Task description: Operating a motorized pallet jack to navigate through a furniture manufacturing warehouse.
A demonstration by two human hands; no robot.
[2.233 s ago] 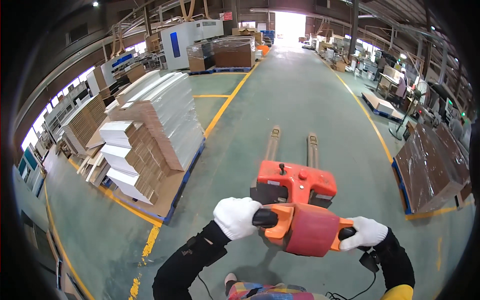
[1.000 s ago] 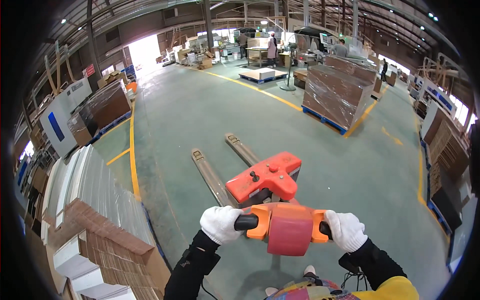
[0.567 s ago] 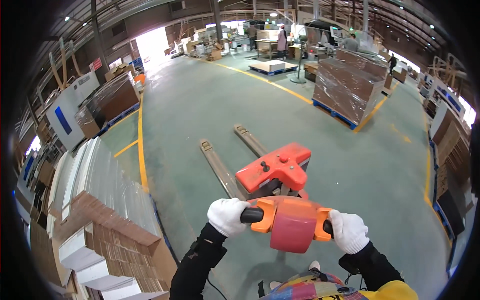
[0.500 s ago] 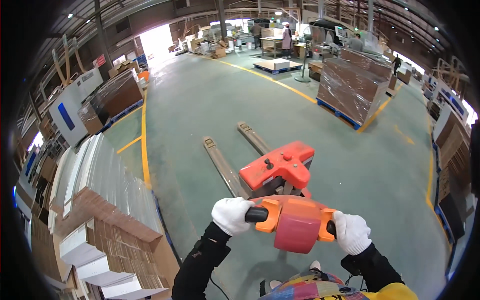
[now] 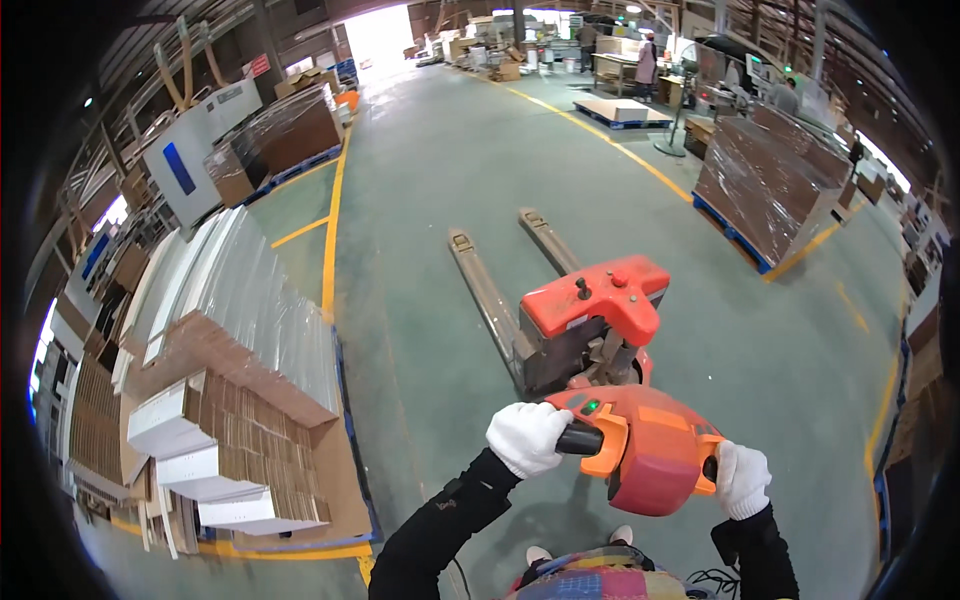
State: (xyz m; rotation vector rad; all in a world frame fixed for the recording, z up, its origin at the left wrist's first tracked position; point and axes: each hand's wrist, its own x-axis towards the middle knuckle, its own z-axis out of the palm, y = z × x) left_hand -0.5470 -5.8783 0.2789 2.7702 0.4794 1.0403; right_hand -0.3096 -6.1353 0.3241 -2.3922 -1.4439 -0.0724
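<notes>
Pallet truck (image 5: 585, 320): orange, forks flat on the green floor, pointing away from the person.
Handle (image 5: 650, 460): orange tiller head, low centre.
Left hand (image 5: 527, 437): white-gloved, fist wrapped round the black left grip.
Right hand (image 5: 742, 479): gloved, clenched on the right grip, which it hides.
Left side: stacked flat cardboard (image 5: 230, 370) on a pallet, close by.
Right ahead: wrapped brown pallet load (image 5: 770, 180), well apart.

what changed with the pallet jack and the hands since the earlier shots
The pallet jack was swung round: 2.2 s ago its forks pointed up the aisle with the cardboard stack left of them; now they angle up-left, the stack sits lower left, and wrapped pallets show at upper right. Over the last second only a small shift. Nothing was taken or let go: left hand and right hand still grip the handle.
</notes>
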